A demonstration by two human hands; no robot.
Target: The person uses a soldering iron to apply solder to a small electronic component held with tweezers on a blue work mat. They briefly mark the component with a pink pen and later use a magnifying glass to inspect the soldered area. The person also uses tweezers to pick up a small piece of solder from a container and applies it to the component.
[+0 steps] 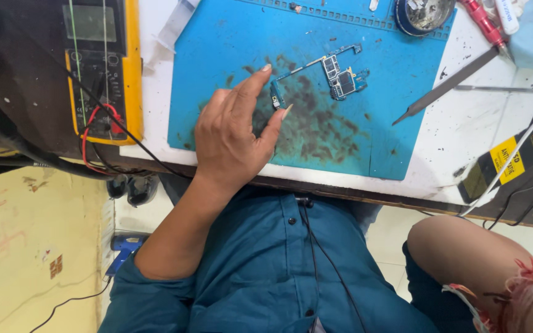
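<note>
A: State what is hidden or cut off.

B: The right hand is out of frame; only the right forearm (495, 271) shows, at the lower right, wrapped in red thread. Whether that hand's fingers are spread or closed cannot be told. The yellow multimeter (103, 68) is cut by the top edge, as is the round tin (424, 13).

A: Describe the work surface and the part.

B: A blue mat (229, 49), darkly stained at its centre, lies on the white desk (470, 132). On the stain rests a thin, L-shaped circuit board (331, 74), with metal-shielded chips grouped at its right end and a narrow arm ending in a small block at its left. A grey file (448, 83) lies apart, to the right.

A: Report the fingers.

B: The left hand (232, 139) rests on the mat. Its index finger and thumb (280, 118) are parted, bracketing the board's left end; contact appears light, but is hard to confirm.
</note>
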